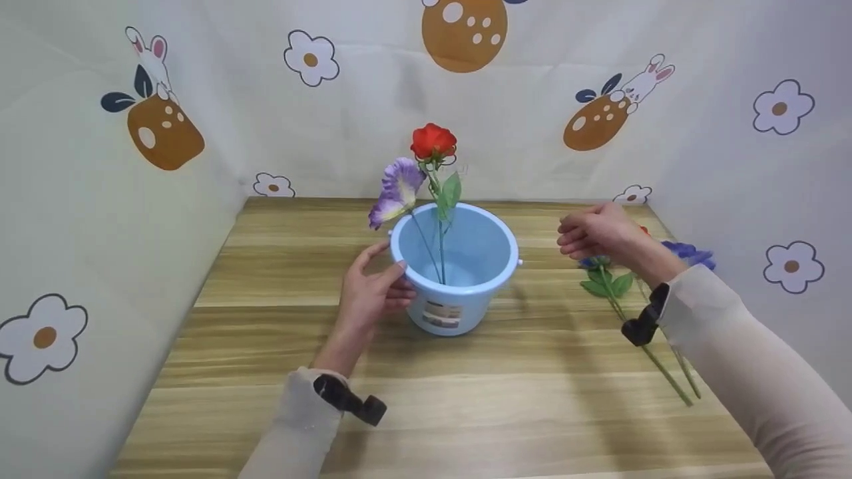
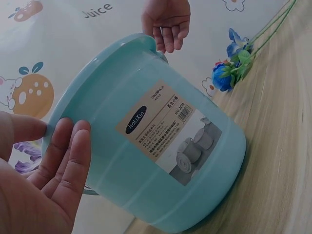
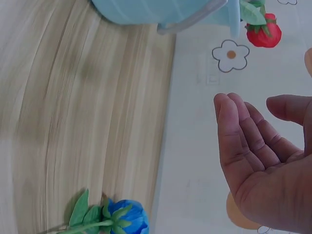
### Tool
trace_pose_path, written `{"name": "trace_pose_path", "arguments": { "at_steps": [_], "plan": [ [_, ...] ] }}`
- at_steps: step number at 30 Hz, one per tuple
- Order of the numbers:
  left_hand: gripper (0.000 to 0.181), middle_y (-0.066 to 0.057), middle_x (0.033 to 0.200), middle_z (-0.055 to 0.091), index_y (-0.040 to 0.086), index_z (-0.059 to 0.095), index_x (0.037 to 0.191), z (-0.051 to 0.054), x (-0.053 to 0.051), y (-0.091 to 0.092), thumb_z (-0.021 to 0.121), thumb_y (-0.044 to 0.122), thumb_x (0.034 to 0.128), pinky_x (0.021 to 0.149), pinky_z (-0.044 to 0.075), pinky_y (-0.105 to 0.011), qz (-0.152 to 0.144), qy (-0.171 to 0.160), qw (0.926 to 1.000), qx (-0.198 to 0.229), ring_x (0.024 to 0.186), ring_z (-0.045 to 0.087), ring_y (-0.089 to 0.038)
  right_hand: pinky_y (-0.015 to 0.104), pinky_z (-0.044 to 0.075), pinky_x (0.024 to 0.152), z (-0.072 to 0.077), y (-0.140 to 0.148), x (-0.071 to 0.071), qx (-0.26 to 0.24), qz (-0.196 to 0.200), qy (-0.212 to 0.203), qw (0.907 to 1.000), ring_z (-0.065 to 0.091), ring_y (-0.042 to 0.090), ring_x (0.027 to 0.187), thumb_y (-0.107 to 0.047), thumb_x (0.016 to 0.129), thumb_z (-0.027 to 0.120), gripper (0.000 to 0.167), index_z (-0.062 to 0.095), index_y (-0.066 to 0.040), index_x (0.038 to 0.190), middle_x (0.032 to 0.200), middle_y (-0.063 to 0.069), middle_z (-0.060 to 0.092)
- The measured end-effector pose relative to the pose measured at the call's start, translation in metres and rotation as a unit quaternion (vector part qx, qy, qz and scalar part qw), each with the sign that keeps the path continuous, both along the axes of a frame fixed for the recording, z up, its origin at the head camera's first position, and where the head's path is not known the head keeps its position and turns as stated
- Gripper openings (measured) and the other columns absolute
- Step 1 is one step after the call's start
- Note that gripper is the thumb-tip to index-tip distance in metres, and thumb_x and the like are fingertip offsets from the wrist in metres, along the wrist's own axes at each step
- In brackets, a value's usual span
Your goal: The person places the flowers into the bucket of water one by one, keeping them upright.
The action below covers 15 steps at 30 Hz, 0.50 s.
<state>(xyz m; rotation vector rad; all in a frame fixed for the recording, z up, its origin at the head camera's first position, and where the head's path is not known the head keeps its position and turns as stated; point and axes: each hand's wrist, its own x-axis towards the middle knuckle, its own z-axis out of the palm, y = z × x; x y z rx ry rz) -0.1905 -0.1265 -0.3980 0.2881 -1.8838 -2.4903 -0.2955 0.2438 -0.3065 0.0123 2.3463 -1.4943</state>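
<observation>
A light blue bucket (image 1: 459, 303) stands upright on the wooden table. My left hand (image 1: 366, 293) holds its left rim, thumb at the edge and fingers against the outer wall. In the left wrist view, a printed label (image 2: 170, 131) shows on the bucket's side. A red rose (image 1: 433, 141) and a purple flower (image 1: 399, 189) lean inside the bucket, their blooms above the rim. To the right of the bucket, my right hand (image 1: 602, 233) hovers with loosely bent fingers and nothing in them. Below it lies a blue flower (image 3: 129, 217) with green leaves.
On the table's right side lie more flowers: a violet-blue bloom (image 1: 692, 254) and a bit of a red one (image 1: 644, 230), partly behind the right arm. Their long stems (image 1: 665, 379) point toward the front. A patterned cloth wall (image 1: 359, 120) encloses the table's back and sides.
</observation>
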Motion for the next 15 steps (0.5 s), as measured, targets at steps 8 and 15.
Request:
{"name": "trace_pose_path", "arguments": {
  "at_steps": [8, 15],
  "plan": [
    [0.055, -0.009, 0.077, 0.075, 0.018, 0.051, 0.153, -0.001, -0.001, 0.000, 0.070, 0.013, 0.1021, 0.063, 0.068, -0.031, 0.002, -0.001, 1.0000, -0.002, 0.065, 0.074, -0.020, 0.025, 0.068, 0.073, -0.007, 0.026, -0.004, 0.005, -0.019, -0.007, 0.9998, 0.079, 0.012, 0.075, -0.024, 0.109, 0.057, 0.044, 0.058, 0.011, 0.135, 0.084, 0.000, 0.079],
    [0.053, -0.008, 0.074, 0.074, 0.017, 0.053, 0.152, 0.000, -0.001, 0.001, 0.071, 0.012, 0.1018, 0.061, 0.067, -0.030, 0.004, -0.001, 1.0000, -0.005, 0.064, 0.075, -0.019, 0.027, 0.068, 0.074, -0.013, 0.050, -0.003, 0.001, -0.036, -0.014, 0.9992, 0.078, 0.012, 0.075, -0.022, 0.108, 0.057, 0.025, 0.069, 0.000, 0.116, 0.081, 0.000, 0.078]
  ]
}}
